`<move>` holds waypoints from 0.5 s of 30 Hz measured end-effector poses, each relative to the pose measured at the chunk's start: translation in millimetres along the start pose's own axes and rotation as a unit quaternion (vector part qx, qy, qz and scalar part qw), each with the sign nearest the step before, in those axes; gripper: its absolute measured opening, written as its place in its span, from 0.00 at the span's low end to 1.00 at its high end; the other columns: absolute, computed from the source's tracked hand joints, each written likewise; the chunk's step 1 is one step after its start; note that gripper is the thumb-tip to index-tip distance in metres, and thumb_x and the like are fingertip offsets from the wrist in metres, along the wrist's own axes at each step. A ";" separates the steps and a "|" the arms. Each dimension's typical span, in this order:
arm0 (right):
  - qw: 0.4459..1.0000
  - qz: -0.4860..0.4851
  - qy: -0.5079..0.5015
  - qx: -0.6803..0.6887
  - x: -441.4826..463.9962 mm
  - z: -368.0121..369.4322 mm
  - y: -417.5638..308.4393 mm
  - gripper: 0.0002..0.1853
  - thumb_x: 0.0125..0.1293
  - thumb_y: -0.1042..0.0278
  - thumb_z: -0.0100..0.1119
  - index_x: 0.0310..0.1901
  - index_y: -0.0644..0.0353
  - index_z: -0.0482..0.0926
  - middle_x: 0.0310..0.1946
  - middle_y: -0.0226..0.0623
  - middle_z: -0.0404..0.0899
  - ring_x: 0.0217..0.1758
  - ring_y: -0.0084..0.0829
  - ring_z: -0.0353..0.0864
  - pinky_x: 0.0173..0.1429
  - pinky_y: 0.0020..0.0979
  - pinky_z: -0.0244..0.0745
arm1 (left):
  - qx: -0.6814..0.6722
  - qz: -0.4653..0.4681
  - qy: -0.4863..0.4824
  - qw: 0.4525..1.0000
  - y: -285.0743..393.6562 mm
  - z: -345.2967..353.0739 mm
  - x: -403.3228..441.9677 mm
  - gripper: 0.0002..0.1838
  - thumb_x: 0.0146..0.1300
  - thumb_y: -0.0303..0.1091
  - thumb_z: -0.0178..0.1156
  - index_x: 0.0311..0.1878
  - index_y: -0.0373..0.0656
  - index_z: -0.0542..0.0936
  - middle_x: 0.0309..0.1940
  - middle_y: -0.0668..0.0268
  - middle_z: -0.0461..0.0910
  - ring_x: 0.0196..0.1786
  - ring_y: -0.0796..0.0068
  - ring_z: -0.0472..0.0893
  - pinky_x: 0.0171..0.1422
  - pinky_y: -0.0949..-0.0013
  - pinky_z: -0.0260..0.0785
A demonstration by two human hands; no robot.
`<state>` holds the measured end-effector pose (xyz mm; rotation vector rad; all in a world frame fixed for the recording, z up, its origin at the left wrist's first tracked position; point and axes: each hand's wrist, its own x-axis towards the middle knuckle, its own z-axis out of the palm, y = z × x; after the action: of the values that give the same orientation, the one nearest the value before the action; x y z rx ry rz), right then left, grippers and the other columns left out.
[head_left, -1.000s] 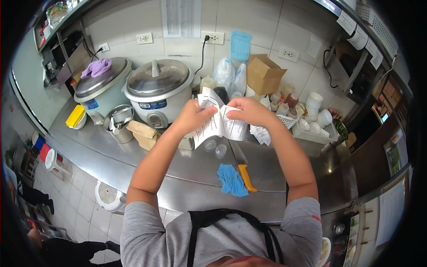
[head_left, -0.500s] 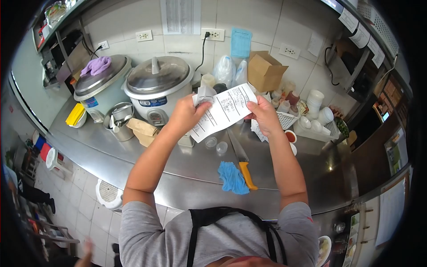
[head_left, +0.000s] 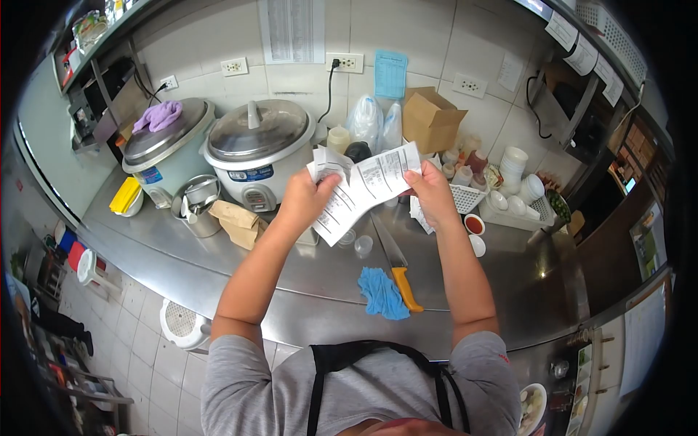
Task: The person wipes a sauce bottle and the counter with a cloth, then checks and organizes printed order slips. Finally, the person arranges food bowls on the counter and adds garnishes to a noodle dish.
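Holding printed paper (head_left: 363, 192) above the steel tabletop (head_left: 305, 280), in front of the rear items. Left hand (head_left: 309, 195): grip closed on the paper's left part, thumb on top. Right hand (head_left: 430, 195): grip closed on the upper right corner, thumb on top. Print facing up; folds and a raised flap near the left thumb.

Below the paper, on the tabletop: clear cup (head_left: 363, 246), near the knife (head_left: 390, 243). Blade toward the wall, orange handle toward the person. Beside the handle: crumpled blue cloth (head_left: 383, 293). Partly hidden beneath the right hand: another white slip (head_left: 420, 213). To its right: small bowl of red sauce (head_left: 474, 224).

To the left: brown paper bag (head_left: 238, 224), metal pot (head_left: 198, 211) with utensils, rice cooker (head_left: 265, 171). Behind, near the wall: open cardboard box (head_left: 432, 120).
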<state>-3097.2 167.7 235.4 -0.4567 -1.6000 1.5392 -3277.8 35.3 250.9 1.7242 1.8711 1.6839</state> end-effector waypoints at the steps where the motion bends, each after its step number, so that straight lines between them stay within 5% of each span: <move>1: 1.000 0.001 0.012 0.009 -2.0 -1.1 -2.9 0.06 0.60 0.70 0.46 0.36 0.63 0.68 0.31 0.34 0.75 0.30 0.20 0.73 0.35 0.22 0.70 | -0.021 -0.008 0.009 1.000 -2.0 -0.6 0.6 0.07 0.52 0.30 0.55 0.33 0.37 0.76 0.23 0.58 0.77 0.25 0.70 0.76 0.30 0.71 0.66; 11: 0.995 0.006 0.087 0.044 3.9 -22.3 4.7 0.07 0.60 0.68 0.46 0.37 0.61 0.68 0.29 0.31 0.74 0.26 0.17 0.71 0.31 0.20 0.69 | -0.022 -0.043 0.041 0.998 -12.3 -10.7 3.7 0.08 0.52 0.31 0.55 0.33 0.35 0.75 0.22 0.58 0.77 0.24 0.71 0.77 0.28 0.72 0.67; 15: 0.987 0.063 -0.093 -0.111 3.5 -15.9 -23.4 0.08 0.56 0.68 0.51 0.32 0.64 0.71 0.25 0.30 0.74 0.22 0.17 0.69 0.27 0.18 0.66 | 0.001 -0.023 0.026 0.999 -18.1 -10.0 10.8 0.10 0.53 0.33 0.55 0.31 0.35 0.75 0.20 0.57 0.76 0.23 0.69 0.77 0.27 0.71 0.66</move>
<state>-3080.4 176.3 256.7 -0.5571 -1.9315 1.5406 -3300.0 41.5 247.8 1.6396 1.9188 1.7262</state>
